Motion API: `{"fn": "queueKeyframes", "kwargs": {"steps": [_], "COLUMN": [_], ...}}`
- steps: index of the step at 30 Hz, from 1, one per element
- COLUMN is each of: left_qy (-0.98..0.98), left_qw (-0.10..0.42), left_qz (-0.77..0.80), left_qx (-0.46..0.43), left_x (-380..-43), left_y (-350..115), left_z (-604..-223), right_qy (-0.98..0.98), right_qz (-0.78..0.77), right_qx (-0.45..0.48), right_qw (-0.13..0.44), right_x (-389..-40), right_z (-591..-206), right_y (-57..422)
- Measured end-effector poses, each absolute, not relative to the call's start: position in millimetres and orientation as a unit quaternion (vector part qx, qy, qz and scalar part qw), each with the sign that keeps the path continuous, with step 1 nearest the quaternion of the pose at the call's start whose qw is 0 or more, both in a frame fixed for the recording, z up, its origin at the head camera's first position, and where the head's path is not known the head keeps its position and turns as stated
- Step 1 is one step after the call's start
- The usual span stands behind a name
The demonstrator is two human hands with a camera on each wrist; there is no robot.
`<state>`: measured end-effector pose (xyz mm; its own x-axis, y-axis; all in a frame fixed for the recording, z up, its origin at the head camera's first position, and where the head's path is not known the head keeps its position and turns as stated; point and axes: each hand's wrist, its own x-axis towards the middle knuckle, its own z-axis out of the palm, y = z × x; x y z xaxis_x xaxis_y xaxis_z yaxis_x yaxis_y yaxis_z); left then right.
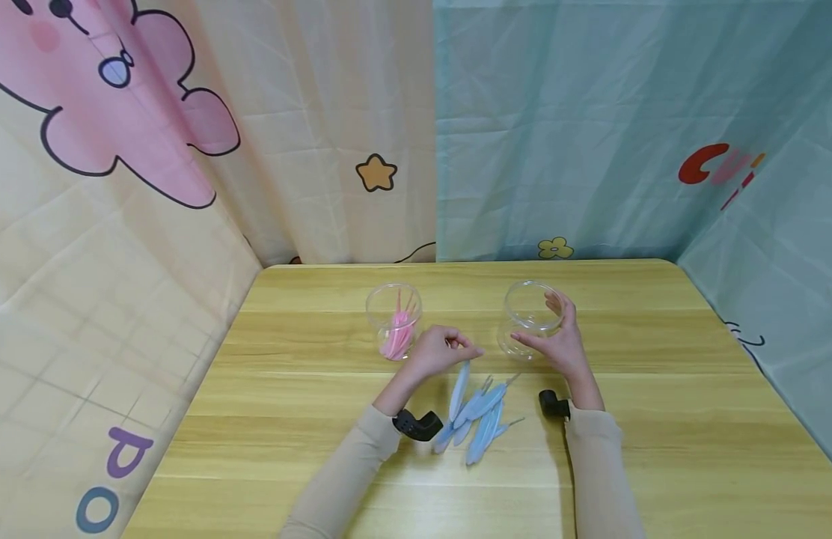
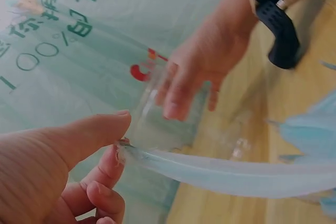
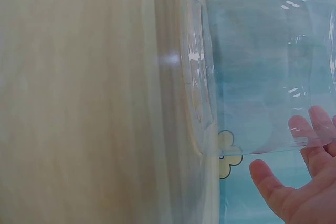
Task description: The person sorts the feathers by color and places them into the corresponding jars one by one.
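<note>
My left hand (image 1: 438, 350) pinches the quill end of a pale blue feather (image 2: 226, 174) between thumb and fingertips. The feather hangs down over a loose pile of blue feathers (image 1: 485, 430) on the table. On the right, a clear cup (image 1: 513, 329) stands upright, with no feathers visible inside. My right hand (image 1: 564, 337) spreads around this cup's right side, thumb in front and fingers behind. In the right wrist view the thumb appears apart from the cup wall; whether the fingers touch it I cannot tell.
A second clear cup (image 1: 375, 318) stands left of my left hand, holding pink feathers (image 1: 399, 337). Everything rests on a wooden table (image 1: 308, 434). Printed curtains (image 1: 557, 135) hang behind its far edge and along both sides.
</note>
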<state>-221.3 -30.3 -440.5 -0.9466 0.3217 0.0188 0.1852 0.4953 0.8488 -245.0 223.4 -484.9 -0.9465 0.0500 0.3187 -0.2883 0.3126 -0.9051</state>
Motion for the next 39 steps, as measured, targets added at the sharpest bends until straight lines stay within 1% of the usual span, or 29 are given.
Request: {"fn": "queueKeyframes", "kwargs": {"steps": [7,10,13,19,21,23,26,32,36,39], "left_qy": [0.813,0.776,0.732,0.640,0.621,0.611,0.608,0.622,0.652,0.671], "left_qw": [0.042,0.010,-0.051,-0.216,-0.253,-0.270,-0.274,-0.247,-0.216,-0.180], "left_qz": [0.555,0.603,0.651,0.689,0.687,0.687,0.688,0.689,0.676,0.669], "left_qx": [0.172,0.181,0.198,0.262,0.280,0.287,0.286,0.278,0.268,0.266], "left_x": [-223,-227,-233,-246,-244,-242,-241,-250,-249,-248], "left_y": [-26,-17,-5,25,33,39,46,55,54,50], "left_z": [-418,-407,-398,-386,-378,-372,-368,-381,-391,-400], "right_qy": [-0.796,-0.796,-0.797,-0.796,-0.795,-0.796,-0.797,-0.797,-0.798,-0.798], "right_qz": [0.583,0.584,0.583,0.585,0.586,0.586,0.585,0.584,0.582,0.581], "right_qx": [0.074,0.072,0.071,0.068,0.067,0.066,0.065,0.069,0.073,0.072], "right_qw": [0.145,0.142,0.140,0.138,0.139,0.138,0.135,0.136,0.137,0.139], "right_x": [-245,-245,-245,-245,-246,-246,-245,-246,-247,-246], "right_z": [-485,-485,-485,-486,-486,-485,-485,-486,-486,-486], "right_y": [223,223,224,225,225,224,224,223,223,223]}}
